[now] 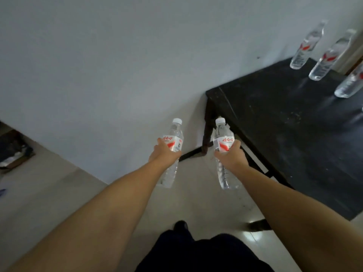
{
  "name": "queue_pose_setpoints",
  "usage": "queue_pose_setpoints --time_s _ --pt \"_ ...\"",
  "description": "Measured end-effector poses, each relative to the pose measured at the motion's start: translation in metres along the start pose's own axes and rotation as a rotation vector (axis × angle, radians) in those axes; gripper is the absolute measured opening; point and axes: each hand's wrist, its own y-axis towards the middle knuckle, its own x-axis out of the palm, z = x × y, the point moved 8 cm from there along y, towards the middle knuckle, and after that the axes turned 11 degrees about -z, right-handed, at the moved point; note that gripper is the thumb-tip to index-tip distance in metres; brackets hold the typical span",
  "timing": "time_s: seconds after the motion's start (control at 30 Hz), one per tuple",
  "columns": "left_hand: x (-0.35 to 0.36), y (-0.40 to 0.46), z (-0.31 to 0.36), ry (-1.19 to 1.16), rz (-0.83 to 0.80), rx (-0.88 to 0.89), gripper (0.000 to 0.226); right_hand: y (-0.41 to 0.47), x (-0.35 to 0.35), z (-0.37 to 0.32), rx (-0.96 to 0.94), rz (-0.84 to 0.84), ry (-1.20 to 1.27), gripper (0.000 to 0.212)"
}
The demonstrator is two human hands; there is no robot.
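My left hand [164,154] grips a clear water bottle [174,134] with a white cap and a red-and-white label, held upright above the floor. My right hand [232,157] grips a second bottle of the same kind [223,134], also upright, just left of the black table's near-left corner. Both hands wrap the bottles at the label, and the fingers are hidden behind them. On the black table [284,124] at the far right stand three more bottles: one at the back [305,48], one in the middle [328,57], one cut by the frame's edge [351,83].
A white wall fills the upper left. The floor is light tile. A dark box or heap of things [13,150] lies on the floor at the far left. My dark trousers and a shoe [180,225] show at the bottom, beside the table leg [207,130].
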Motion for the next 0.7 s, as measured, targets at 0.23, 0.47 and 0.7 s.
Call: queue_pose_setpoints --time_s 0.23,0.47,0.7 --pt "0.011 0.063 0.077 0.098 -0.157 0.092 0.091 0.044 -0.033 -0.005 0.108 0.059 0.073 0.074" --pt "0.05 0.125 0.194 0.152 -0.275 0.244 0.081 0.117 -0.103 -0.001 0.142 0.179 0.147 0.075" --pt "0.067 0.189 0.337 0.238 -0.284 0.349 0.083 0.188 -0.209 -0.017 0.088 0.288 0.244 0.067"
